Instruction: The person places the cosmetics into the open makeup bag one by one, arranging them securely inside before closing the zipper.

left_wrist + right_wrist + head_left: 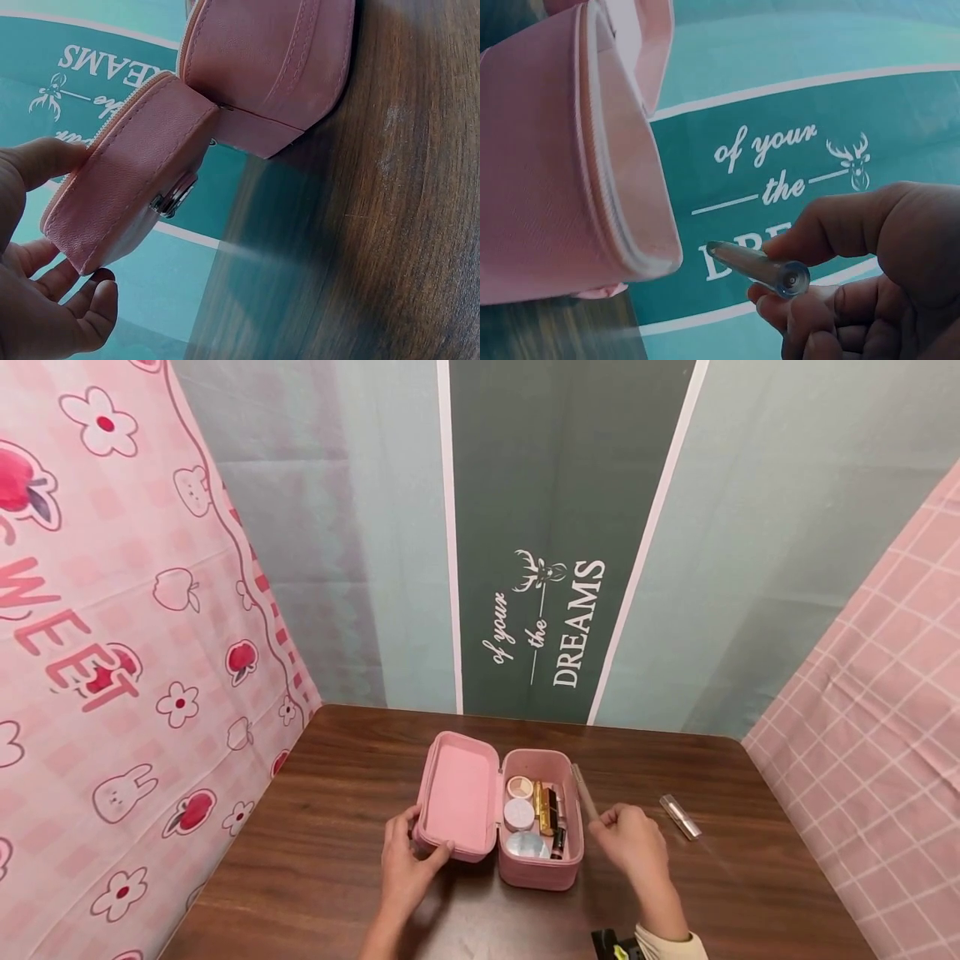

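Note:
A pink zippered cosmetic case (pixel 542 874) stands on the table with its lid (pixel 461 793) swung out to the left. My left hand (pixel 405 860) grips the lid's outer corner, thumb on the zipper edge and fingers beneath, as the left wrist view shows. Just right of the case, my right hand (pixel 633 842) pinches a slim tube (pixel 754 262) with a clear end between thumb and fingers. Its far end overlaps the case's right rim in the head view. Inside the case sit a three-colour round pan (pixel 520 787), a pale round jar (pixel 519 815) and a silvery round compact (pixel 527 845).
Gold and black tubes (pixel 553 810) lie along the right side of the case's inside. A clear and silver tube (pixel 680 817) lies on the brown wooden table (pixel 322 860), right of my right hand. Printed cloths hang behind and beside the table.

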`<state>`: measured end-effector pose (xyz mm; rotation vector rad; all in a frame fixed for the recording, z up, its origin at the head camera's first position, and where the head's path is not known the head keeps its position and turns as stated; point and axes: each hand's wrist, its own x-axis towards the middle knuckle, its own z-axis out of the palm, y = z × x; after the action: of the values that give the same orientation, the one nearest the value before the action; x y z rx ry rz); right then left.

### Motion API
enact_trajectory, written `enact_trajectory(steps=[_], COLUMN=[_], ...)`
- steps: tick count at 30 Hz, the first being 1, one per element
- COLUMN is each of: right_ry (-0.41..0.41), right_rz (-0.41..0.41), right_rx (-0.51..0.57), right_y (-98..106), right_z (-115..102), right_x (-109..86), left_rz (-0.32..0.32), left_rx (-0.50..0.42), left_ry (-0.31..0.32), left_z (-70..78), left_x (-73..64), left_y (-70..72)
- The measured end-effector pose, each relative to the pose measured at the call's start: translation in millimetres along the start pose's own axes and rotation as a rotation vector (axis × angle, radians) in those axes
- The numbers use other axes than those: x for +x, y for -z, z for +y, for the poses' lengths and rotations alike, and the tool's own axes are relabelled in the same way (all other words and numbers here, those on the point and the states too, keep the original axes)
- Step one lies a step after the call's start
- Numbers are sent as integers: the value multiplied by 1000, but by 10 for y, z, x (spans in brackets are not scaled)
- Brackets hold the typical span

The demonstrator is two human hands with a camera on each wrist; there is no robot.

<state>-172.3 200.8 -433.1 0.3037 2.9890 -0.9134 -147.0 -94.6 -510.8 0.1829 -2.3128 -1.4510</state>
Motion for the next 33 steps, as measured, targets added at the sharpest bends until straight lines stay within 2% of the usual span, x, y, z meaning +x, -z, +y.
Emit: enact_trajectory(steps=[13,20,33], right_ry=[10,-12,9], right_rz=[-76,-117,-129], right_rx=[-25,-25,-92], right_y=[-15,-52,-183], right_z=[-172,-219,-236], right_x=[146,240,453], left_rz=[-6,-1,-3], left_rx=[-13,-8,6], left_ry=[2,-5,20], left_z=[-8,-2,15], left_x=[1,0,-10], left_y=[0,-4,-6])
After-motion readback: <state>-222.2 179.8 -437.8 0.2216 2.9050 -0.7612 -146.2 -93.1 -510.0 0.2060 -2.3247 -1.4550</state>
